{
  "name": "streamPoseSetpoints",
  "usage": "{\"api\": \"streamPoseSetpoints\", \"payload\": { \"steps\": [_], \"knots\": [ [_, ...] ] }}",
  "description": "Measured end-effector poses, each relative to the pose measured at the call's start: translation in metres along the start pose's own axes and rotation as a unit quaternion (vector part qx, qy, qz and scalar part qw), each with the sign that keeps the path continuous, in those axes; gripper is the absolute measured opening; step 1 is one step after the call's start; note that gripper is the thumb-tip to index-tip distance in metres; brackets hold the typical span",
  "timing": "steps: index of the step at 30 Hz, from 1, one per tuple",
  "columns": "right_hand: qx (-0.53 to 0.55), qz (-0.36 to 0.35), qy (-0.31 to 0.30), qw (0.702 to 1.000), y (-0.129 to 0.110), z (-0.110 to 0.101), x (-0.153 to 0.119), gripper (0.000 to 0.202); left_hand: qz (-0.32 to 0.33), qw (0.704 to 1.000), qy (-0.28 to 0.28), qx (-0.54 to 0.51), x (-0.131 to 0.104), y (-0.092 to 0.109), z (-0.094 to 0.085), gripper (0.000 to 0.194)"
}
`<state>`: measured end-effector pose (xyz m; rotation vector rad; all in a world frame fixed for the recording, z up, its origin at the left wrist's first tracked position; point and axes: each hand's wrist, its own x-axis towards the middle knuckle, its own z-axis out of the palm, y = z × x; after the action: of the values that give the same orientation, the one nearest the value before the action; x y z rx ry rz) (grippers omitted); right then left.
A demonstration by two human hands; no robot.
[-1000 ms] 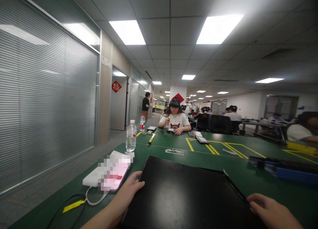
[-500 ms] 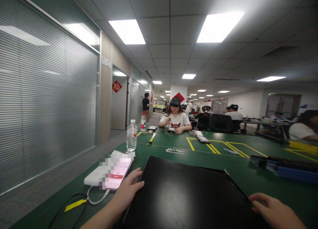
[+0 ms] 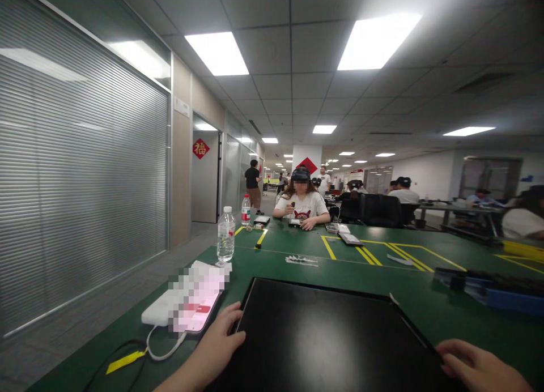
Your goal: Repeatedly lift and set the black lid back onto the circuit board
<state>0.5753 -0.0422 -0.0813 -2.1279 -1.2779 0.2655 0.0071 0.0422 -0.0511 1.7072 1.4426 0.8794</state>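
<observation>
On the near part of a green table (image 3: 272,272), a flat black panel (image 3: 335,341) lies between the wearer's two hands, its lower part cut off by the frame. The left hand (image 3: 223,341) grasps its left edge, thumb lapped onto the dark face and fingers along the rim; the right hand (image 3: 478,365) grips the right edge with bent fingers. Right of the panel, a blue bin (image 3: 512,301) holds dark items, too blurred to name. Beyond the left hand stand a clear bottle (image 3: 226,239) with a white cap and, farther off, a red-capped bottle (image 3: 245,212); their fill levels cannot be told. A lit phone (image 3: 206,304) lies beside a white block (image 3: 158,311), left of the panel. Across the table sits a person (image 3: 302,206) in a white shirt.
</observation>
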Motion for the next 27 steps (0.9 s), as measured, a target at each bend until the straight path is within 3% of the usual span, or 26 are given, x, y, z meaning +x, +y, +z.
{"api": "streamPoseSetpoints", "payload": {
  "steps": [8,15,27],
  "knots": [
    [-0.006,0.005,-0.006,1.0,-0.005,-0.003,-0.003,0.04,-0.006,1.0,-0.008,0.018,-0.004,0.008,0.0,0.066],
    [0.0,-0.016,0.012,1.0,0.0,0.001,0.0,0.031,-0.001,0.999,-0.008,0.034,-0.006,0.01,0.001,0.066],
    [-0.003,0.006,-0.004,1.0,-0.026,-0.011,-0.014,0.036,0.006,1.0,-0.003,-0.011,-0.003,0.003,0.0,0.057]
  ]
}}
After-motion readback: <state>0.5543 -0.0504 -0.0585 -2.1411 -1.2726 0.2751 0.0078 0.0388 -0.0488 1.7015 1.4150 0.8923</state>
